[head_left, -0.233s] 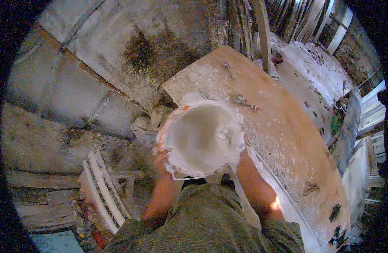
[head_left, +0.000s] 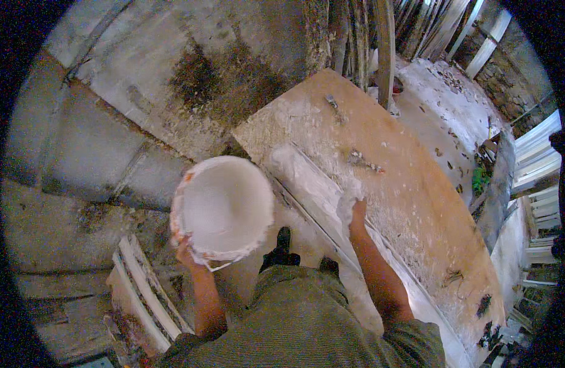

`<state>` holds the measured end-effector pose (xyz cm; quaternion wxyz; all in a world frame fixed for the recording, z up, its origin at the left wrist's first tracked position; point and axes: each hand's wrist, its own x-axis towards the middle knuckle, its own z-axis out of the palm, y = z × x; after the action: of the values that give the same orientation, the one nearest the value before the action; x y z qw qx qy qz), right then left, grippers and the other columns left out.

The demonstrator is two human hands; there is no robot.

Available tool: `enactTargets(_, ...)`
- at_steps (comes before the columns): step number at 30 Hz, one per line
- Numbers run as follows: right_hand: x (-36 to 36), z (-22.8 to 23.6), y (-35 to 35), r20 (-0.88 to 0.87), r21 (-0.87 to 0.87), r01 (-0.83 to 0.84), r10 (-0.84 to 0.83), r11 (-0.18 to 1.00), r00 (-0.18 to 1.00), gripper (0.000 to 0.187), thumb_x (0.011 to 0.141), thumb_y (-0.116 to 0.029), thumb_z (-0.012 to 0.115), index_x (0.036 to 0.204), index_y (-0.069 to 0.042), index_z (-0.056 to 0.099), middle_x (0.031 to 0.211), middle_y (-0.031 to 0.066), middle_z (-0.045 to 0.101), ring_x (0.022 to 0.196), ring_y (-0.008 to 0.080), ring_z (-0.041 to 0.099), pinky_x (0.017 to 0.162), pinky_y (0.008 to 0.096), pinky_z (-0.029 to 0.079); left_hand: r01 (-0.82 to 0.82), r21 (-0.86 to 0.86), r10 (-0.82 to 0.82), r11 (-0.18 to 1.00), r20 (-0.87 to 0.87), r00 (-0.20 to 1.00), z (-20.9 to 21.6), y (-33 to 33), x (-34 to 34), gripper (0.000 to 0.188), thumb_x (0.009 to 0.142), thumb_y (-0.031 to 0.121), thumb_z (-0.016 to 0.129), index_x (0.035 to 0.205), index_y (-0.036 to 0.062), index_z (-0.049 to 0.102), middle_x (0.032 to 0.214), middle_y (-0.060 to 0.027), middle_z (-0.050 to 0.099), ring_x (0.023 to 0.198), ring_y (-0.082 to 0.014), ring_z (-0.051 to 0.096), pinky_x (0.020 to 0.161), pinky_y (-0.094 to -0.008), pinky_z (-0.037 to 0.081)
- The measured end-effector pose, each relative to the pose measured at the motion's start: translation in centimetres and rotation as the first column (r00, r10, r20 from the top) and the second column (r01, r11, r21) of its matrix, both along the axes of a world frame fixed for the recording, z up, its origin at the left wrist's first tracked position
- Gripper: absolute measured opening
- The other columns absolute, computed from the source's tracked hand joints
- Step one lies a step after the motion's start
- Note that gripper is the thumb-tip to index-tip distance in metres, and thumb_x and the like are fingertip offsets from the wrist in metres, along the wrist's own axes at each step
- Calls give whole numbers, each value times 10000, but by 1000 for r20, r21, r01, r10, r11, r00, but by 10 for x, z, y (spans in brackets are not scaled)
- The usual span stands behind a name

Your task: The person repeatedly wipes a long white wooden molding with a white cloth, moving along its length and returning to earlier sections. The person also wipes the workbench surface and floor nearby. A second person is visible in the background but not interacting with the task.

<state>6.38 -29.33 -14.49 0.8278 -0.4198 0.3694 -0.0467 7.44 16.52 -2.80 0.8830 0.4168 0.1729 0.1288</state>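
Note:
A round bucket (head_left: 224, 205), crusted white with orange showing on its outer side, hangs over the floor left of the table. My left hand (head_left: 184, 248) is closed on the near left of its rim, and the bucket's mouth faces up toward me. Pale material coats the bucket's inside. Over the table edge, my right hand (head_left: 354, 207) is at a long strip of wet white plaster (head_left: 310, 178). White stuff covers its fingers and blends with the strip, so I cannot make out how they are bent.
The brown board tabletop (head_left: 411, 190) curves away to the right, with small dark scraps on it. White moulded lengths (head_left: 144, 288) lean at the lower left. Upright wooden posts (head_left: 385, 52) stand behind the table. My shoe (head_left: 284, 238) shows below the bucket.
The bucket has swung left, away from the table, in my left hand. My right hand has left the bucket's side and is now apart from it, at the white strip.

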Motion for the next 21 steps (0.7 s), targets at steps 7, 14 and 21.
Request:
enactTargets(7, 119, -86, 95, -33, -795, -7, -32, 607, 999, 555, 768, -176, 550, 1225, 38, 318, 1230, 237, 350, 1141, 353, 332, 989, 374, 252, -140, 393, 193, 909, -98, 976, 24, 77, 124, 432, 625, 162, 589, 1032, 30, 532, 1021, -155, 516, 1022, -304, 472, 834, -471, 412)
enactTargets(14, 110, 23, 99, -26, -876, -75, 109, 476, 994, 559, 663, -196, 652, 1096, 48, 395, 1083, 242, 423, 1002, 365, 420, 863, 394, 360, 114, 416, -67, 902, -125, 990, 28, -4, 241, 408, 624, 162, 585, 1012, 48, 533, 979, -112, 526, 970, -256, 487, 811, -409, 417)
enactTargets(21, 43, 72, 66, -119, -834, -195, 176, 517, 977, 422, 589, -136, 678, 966, -41, 513, 847, 141, 530, 840, 303, 513, 759, 382, 409, 468, 287, -486, 836, -10, 874, 36, -218, 282, 385, 623, 161, 580, 993, 66, 535, 936, -70, 536, 918, -207, 501, 788, -347, 422)
